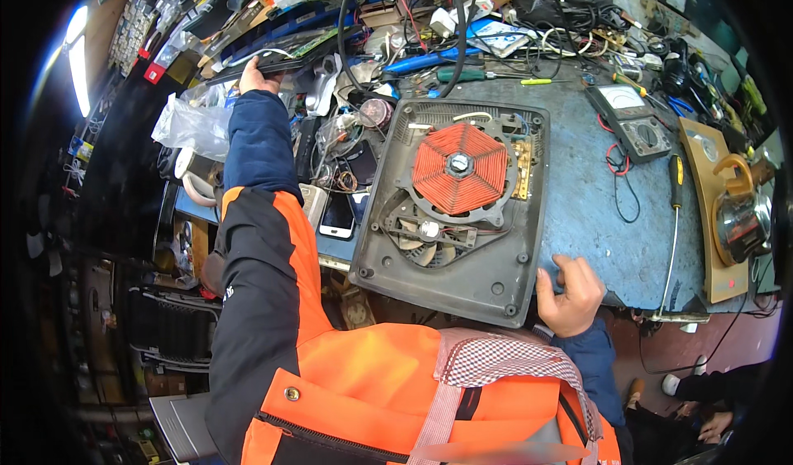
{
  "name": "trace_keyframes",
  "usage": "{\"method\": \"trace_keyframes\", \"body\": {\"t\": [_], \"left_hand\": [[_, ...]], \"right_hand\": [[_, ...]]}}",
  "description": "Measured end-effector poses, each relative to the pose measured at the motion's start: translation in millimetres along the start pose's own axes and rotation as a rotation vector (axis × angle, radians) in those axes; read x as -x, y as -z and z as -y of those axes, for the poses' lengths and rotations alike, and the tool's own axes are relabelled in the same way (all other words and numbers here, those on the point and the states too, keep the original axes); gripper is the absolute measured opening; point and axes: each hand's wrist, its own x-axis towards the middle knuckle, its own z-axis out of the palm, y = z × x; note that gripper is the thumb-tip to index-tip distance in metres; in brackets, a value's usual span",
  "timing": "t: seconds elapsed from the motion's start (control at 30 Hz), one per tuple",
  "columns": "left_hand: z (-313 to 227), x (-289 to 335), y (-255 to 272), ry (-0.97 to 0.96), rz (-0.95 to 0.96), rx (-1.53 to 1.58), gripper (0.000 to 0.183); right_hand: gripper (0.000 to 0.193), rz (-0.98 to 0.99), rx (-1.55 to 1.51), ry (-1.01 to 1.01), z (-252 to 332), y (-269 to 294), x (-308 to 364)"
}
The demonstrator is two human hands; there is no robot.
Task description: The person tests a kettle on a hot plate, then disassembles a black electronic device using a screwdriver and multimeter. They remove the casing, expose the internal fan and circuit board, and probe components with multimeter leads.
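Note:
My left hand (258,78) reaches to the far left, its fingers closed on the edge of a dark flat panel (310,49). A white cable lies across that panel. My right hand (572,296) is at the bench's front edge, beside the lower right corner of an opened induction cooker base (450,279). Its fingers are loosely curled, thumb apart from the forefinger, with nothing visible between them. In the base sit a red-orange round coil (487,163), a small fan (417,250) below it, and a circuit board strip (522,170) on the right.
On the blue bench (582,209) lie a multimeter (634,122) with leads and a long screwdriver (676,188). A glass pot (742,217) stands far right on brown board. A phone (337,215) and plastic bag (194,126) are left. Tools and cables crowd the back.

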Motion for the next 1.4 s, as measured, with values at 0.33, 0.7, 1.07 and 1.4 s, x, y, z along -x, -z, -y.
{"method": "trace_keyframes", "body": {"t": [0.33,0.7,1.07,1.4], "left_hand": [[0,-14,15,0.060,-0.126,-0.850,0.055],[-71,-34,83,-0.839,0.446,-1.938,0.071],[-84,477,-13,0.239,1.055,-1.027,0.035],[97,628,47,0.578,0.234,-0.369,0.046]], "right_hand": [[0.025,0.007,-0.006,-0.008,0,-1,0],[0.018,-0.085,0.009,0.035,-5,-1,4],[0.035,0.146,-0.522,-0.537,-11,10,-29],[0.029,0.471,-0.858,-0.710,3,-22,-80]]}}
